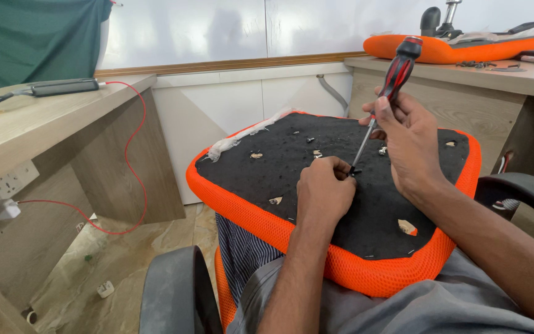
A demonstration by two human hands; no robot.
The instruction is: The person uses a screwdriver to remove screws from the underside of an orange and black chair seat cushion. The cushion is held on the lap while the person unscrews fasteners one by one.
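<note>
On the person's lap lay an upturned chair seat [267, 167], its underside black and its edge wrapped in orange mesh, with white padding showing at the far left corner. The right hand [410, 143] was clamped around the shaft and lower grip of a red-and-black screwdriver [385, 99], which slanted down and to the left so that its tip met the black panel near the middle. The left hand [326, 188] sat fisted just beside that tip, fingers pinched together at the point of contact; whatever small part it held was too hidden to tell. About half a dozen pale torn spots and small metal fittings dotted the black panel.

One second orange seat [458, 48] rested on the desk [526, 77] at the upper right, carrying a black and metal mechanism, with loose dark screws scattered just beside it. At the left, one red cable [136, 133] looped down from a black device on another wooden desk [44, 124] toward a white plug [0, 210] at a wall socket strip. Two dark armrests flanked the lap, one at lower left [171, 291] and one at right [520, 188]. Another white plug [105, 288] lay on the tiled floor. No labels or packages were legible.
</note>
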